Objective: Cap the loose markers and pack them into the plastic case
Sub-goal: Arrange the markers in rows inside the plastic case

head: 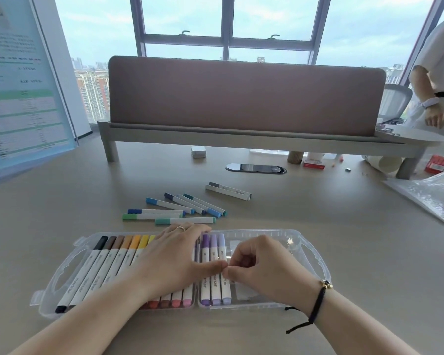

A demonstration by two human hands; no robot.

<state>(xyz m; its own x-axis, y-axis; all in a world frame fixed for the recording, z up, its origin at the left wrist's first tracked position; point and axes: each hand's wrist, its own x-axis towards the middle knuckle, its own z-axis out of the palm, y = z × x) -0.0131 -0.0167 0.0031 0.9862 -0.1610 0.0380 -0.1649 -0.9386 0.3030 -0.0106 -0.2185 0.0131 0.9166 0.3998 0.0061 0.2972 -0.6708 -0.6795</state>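
The left grip point(176, 254) is lying spread, steadying packed markers; the right grip point(260, 269) is curling over purple markers point(214, 252) in the clear plastic case point(315, 257), apparently seating them.

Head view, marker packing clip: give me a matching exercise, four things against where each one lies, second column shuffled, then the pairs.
Things:
1. black marker
2. three purple markers
3. pair of grey markers
4. left hand

Places:
A. loose on the desk, beyond the blue and green ones
B. far left end of the plastic case
C. flat on the row of packed markers
D. right half of the case, beside the right hand

Pairs: 1-B, 2-D, 3-A, 4-C
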